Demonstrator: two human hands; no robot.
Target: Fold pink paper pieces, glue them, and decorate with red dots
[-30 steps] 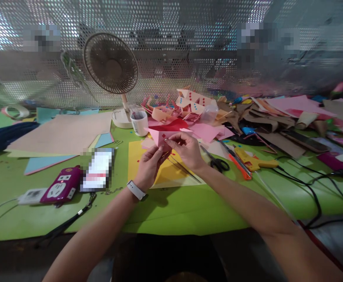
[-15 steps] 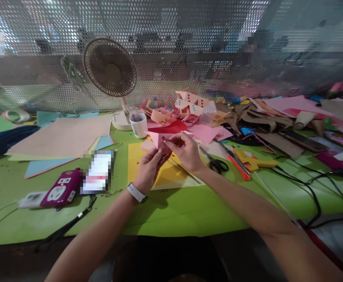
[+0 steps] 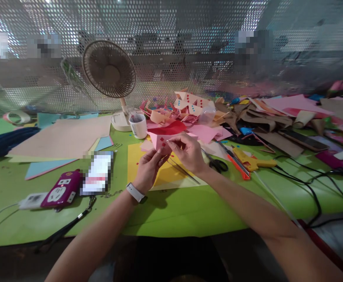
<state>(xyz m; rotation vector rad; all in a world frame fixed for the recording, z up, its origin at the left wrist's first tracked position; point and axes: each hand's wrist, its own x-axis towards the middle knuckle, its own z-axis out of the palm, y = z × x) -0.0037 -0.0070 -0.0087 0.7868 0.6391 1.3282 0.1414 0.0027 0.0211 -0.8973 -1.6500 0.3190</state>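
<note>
A folded piece of pink paper [image 3: 156,141] with small red diamond shapes [image 3: 163,145] on its face is pinched between the thumb and fingers of my left hand [image 3: 148,168]. My right hand [image 3: 190,154] is closed in a pinch at the paper's right side; whatever lies between those fingertips is too small to make out. Beneath both hands lies a yellow sheet [image 3: 133,174] with a few red diamonds. Tweezers [image 3: 186,172] rest on that sheet, and black-handled scissors [image 3: 218,166] lie just right of my right wrist.
A utility knife [image 3: 239,166] and a yellow glue gun [image 3: 255,161] with cables lie to the right. Behind my hands stand a white cup [image 3: 138,127], a fan [image 3: 112,72] and a heap of paper pieces [image 3: 171,111]. Leftward are a phone [image 3: 98,172] and a purple power bank [image 3: 62,190].
My right fingertips have shifted slightly right across the pink paper, and a second red diamond now shows below the first. My left hand has barely moved.
</note>
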